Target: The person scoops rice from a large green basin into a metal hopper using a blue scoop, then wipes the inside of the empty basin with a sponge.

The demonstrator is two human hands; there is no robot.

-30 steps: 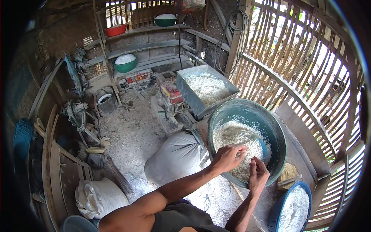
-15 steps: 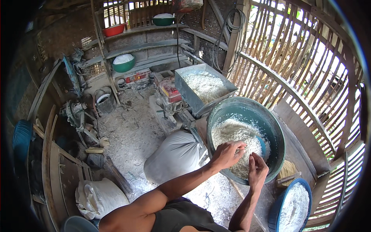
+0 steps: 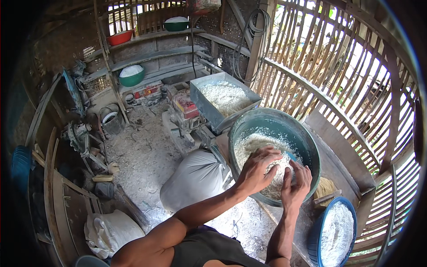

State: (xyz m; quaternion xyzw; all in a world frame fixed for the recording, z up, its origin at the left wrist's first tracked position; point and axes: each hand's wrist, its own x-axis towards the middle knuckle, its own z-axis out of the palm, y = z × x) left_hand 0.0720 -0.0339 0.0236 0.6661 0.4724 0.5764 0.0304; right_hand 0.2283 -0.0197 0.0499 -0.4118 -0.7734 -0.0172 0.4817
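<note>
Both my hands are over a large green basin (image 3: 311, 151) holding white, coarse grain-like stuff (image 3: 253, 144). My left hand (image 3: 260, 169) is above the basin's near left part, its fingers bent and the thumb held away from them. Close beside it, my right hand (image 3: 296, 182) is over the near rim, fingers raised and apart from the thumb. Nothing shows between the fingers of either hand. Just beyond the hands a blue object (image 3: 292, 156) lies in the white stuff, mostly hidden, so its kind is unclear.
A metal hopper (image 3: 224, 119) of white grain adjoins the basin. A tied grey sack (image 3: 191, 180) leans at its left. At right is a blue tub (image 3: 313, 242) of white powder near a straw-coloured brush (image 3: 327, 187). A slatted wall (image 3: 329, 84) curves behind.
My fingers, closer to pinched before, have spread and lifted over the basin. The blue object is more covered by my hands. The whole view has shifted slightly.
</note>
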